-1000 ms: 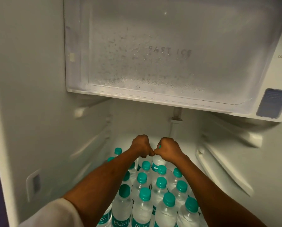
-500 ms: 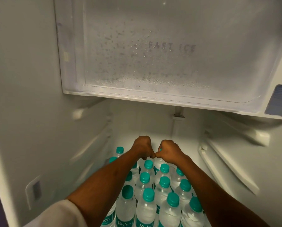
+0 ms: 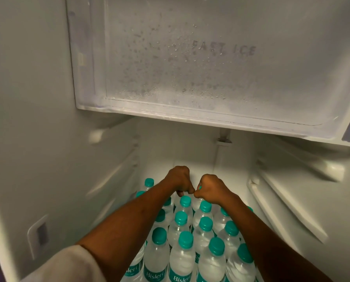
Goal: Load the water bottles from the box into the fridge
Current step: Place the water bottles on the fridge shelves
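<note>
Several clear water bottles (image 3: pixel 181 249) with teal caps and teal labels stand in tight rows on the fridge floor. Both my arms reach over them to the back row. My right hand (image 3: pixel 211 187) is curled round the top of a water bottle there; a bit of its teal cap (image 3: pixel 199 187) shows between my fingers. My left hand (image 3: pixel 179 180) is beside it, knuckles nearly touching, fingers curled downward over the back row. Whatever is under the left hand is hidden. The box is out of view.
A frosted freezer compartment (image 3: pixel 190 68) marked FAST ICE hangs close overhead. White shelf rails (image 3: pixel 282 200) jut from the right wall, and smaller ledges (image 3: pixel 96 135) from the left wall. Bare white floor (image 3: pixel 231 171) shows behind the bottles.
Both hands have stayed at the back row and drawn slightly apart. My view has shifted a little closer and to the right.
</note>
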`<state>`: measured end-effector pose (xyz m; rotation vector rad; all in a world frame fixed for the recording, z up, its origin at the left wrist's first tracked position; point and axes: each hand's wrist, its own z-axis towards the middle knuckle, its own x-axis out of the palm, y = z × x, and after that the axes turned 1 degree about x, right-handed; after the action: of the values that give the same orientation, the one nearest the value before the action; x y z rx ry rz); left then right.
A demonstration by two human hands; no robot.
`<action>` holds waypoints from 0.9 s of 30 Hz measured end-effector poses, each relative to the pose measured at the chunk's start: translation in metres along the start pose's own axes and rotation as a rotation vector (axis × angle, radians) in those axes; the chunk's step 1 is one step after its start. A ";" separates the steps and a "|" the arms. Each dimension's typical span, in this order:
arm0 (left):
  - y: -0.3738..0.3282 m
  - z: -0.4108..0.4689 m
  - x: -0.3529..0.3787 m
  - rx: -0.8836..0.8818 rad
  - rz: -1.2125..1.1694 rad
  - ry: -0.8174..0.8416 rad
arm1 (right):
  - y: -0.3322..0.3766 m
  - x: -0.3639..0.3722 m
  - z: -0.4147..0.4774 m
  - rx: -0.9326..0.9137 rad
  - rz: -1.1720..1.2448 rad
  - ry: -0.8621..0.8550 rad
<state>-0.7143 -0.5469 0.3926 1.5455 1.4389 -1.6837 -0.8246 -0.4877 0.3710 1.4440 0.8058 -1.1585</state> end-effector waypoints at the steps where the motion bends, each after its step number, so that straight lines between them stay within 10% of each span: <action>1: 0.000 -0.003 0.000 0.004 0.004 0.002 | 0.001 -0.001 -0.001 -0.003 -0.010 0.003; 9: -0.003 -0.034 0.001 0.019 0.022 -0.167 | 0.014 -0.014 -0.018 -0.041 -0.237 0.046; 16: -0.003 -0.089 -0.002 0.250 0.372 -0.492 | 0.037 -0.025 -0.053 -0.120 -0.435 -0.272; 27: 0.056 -0.184 0.036 0.236 0.283 -0.678 | 0.098 0.005 -0.161 -0.256 -0.275 -0.510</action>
<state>-0.5943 -0.3948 0.3684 1.0480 0.6654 -1.9728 -0.6951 -0.3514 0.3913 0.7894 0.7659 -1.4897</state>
